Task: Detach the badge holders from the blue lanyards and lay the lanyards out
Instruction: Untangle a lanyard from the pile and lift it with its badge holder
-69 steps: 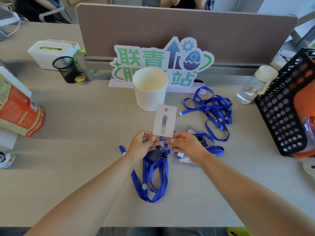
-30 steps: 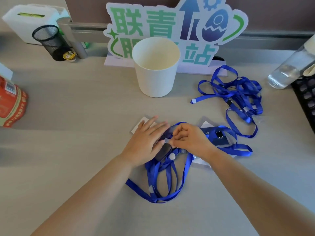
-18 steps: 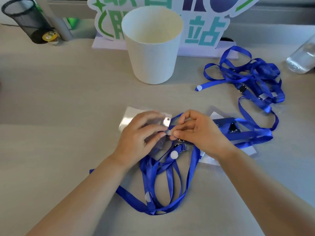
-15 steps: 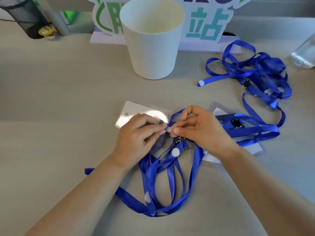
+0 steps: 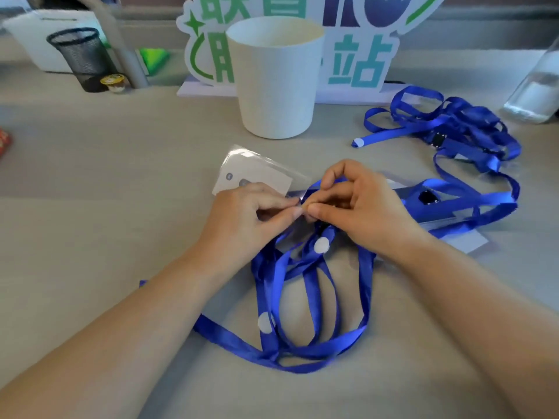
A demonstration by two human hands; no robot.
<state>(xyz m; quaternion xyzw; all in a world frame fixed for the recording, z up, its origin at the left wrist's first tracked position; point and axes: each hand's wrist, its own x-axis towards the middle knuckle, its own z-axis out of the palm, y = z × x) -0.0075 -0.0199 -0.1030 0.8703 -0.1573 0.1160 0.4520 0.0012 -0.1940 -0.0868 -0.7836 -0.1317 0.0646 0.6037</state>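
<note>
A clear badge holder [image 5: 257, 173] with a white card lies flat on the desk in the middle. My left hand [image 5: 248, 220] pinches its near right end. My right hand [image 5: 360, 207] pinches the strap of a blue lanyard [image 5: 308, 297] where it joins the holder; the clip itself is hidden under my fingers. That lanyard trails toward me in tangled loops with white round dots. Another badge holder [image 5: 465, 240] lies under a second blue lanyard [image 5: 472, 204] to the right. A heap of more blue lanyards [image 5: 453, 122] sits at the back right.
A white paper cup [image 5: 275, 77] stands just behind the holder. Behind it is a cut-out sign [image 5: 357, 55]. A black mesh pen cup [image 5: 81, 58] and a white box [image 5: 39, 34] are at the back left, a clear bottle [image 5: 535, 89] at the far right.
The holder, held upright 2.3 s ago, now lies flat on the desk. Both hands stayed on the joint of holder and lanyard; the view has drawn closer.
</note>
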